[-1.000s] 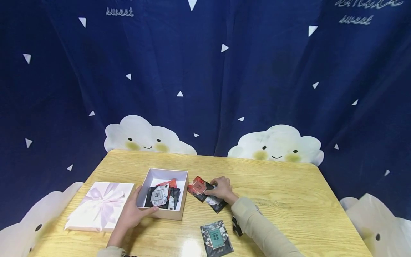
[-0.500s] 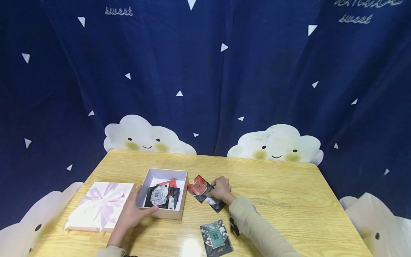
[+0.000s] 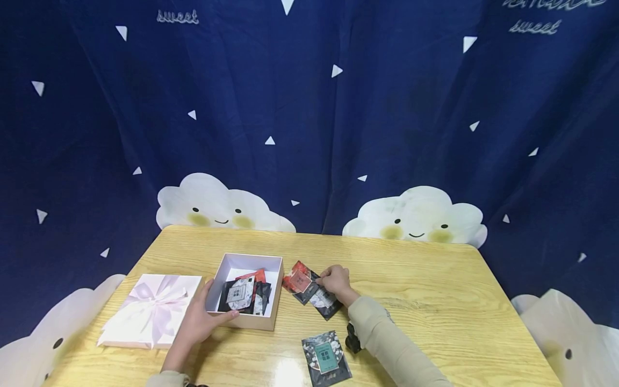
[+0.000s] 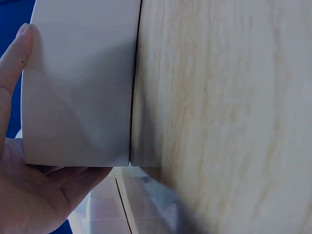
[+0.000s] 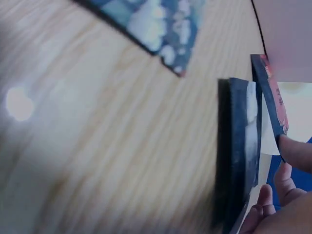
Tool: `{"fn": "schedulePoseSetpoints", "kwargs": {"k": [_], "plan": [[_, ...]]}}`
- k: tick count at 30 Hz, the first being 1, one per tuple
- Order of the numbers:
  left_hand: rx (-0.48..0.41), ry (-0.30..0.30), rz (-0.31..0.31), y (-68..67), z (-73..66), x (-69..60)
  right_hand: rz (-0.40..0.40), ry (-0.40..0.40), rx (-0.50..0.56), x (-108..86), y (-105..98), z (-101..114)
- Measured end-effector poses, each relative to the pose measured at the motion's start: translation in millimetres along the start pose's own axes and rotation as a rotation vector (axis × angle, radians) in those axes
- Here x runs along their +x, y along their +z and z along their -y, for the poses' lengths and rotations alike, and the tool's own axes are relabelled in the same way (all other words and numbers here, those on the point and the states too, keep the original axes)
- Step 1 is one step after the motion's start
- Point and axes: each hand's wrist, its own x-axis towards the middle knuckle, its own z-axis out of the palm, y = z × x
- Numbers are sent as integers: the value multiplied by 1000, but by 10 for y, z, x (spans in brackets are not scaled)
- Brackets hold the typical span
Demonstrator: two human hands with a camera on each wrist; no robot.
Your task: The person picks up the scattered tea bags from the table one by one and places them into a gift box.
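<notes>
In the head view, my left hand holds the near left corner of a white open box. Its thumb lies over the front rim while the fingers pass along the left side. Several sachets lie inside. To the right of the box, my right hand pinches the edge of a red-and-black sachet between thumb and finger. The right wrist view shows this sachet tilted up, apart from the black sachet beneath the hand. That lower one has a white pattern.
A white lid with a pale ribbon bow lies left of the box. Nearer the front, a black sachet with a green label rests on the wooden table. Behind the table hangs a dark blue curtain.
My right hand has drawn its fingertips to the red-and-black sachet's right edge, and that sachet has shifted slightly away and lifted. More of the black sachet below shows. My left hand stays on the box.
</notes>
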Motion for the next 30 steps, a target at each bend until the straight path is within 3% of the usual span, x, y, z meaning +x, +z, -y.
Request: {"fn": "schedulePoseSetpoints", "kwargs": {"k": [12, 30], "plan": [[-5, -11, 5, 2, -17, -5, 31, -21, 275, 8, -79, 98], [20, -13, 17, -11, -6, -11, -11, -35, 401, -20, -281, 205]]}}
